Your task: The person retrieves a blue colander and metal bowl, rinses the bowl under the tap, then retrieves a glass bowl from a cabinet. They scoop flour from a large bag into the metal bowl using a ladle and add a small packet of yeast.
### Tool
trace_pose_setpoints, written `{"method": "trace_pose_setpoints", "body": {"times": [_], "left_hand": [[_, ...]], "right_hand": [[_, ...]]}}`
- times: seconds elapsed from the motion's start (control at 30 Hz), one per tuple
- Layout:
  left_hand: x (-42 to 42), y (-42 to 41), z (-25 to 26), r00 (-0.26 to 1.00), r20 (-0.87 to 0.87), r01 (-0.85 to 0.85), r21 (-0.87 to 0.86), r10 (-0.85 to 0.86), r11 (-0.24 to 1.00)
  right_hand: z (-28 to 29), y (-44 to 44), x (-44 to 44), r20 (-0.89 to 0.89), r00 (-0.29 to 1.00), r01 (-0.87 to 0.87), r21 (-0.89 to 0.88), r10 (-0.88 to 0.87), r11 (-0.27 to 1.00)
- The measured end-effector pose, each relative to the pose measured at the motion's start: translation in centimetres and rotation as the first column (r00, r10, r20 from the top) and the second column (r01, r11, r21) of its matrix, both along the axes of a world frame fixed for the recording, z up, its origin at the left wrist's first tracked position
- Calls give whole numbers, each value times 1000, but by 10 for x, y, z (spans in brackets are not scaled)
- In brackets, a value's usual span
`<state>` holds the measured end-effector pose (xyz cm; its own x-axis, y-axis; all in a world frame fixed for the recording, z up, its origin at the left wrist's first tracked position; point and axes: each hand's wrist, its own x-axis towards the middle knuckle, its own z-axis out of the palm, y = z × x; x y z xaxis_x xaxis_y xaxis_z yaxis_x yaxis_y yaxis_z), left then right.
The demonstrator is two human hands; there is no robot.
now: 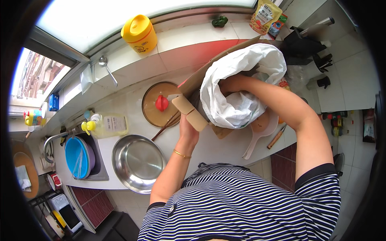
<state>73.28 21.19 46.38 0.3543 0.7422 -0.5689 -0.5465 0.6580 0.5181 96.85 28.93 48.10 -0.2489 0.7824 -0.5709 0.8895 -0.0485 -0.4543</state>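
Note:
A white woven plastic sack stands with its mouth rolled back inside a cardboard box on the counter. My right hand reaches down into the sack, and its fingers are hidden. At the box's left end, my left hand is raised against the cardboard flaps; its fingers are largely covered by them. Left of the flaps, wooden chopsticks lie partly on a glass pan lid with a red knob. A wide steel basin sits in front of the lid.
A pink ladle-like scoop and a wooden-handled knife lie right of the box. Leftward are a jug of yellow liquid and a sink with a blue colander. A yellow container and a spoon rest on the sill.

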Motion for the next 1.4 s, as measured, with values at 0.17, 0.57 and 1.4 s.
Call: {"method": "trace_pose_setpoints", "body": {"times": [0.17,0.57,1.4], "left_hand": [[-2,4,1,1000,-6,-13,45,13,999],[-27,13,32,991,-126,-25,158,45,987],[65,72,68,-328,-862,941,-333,387,57]], "right_hand": [[45,-9,-8,4,998,56,-112,-56,992],[87,-12,-5,-221,890,350,-231,-399,908],[93,-21,7,-67,950,307,7,-306,952]]}}
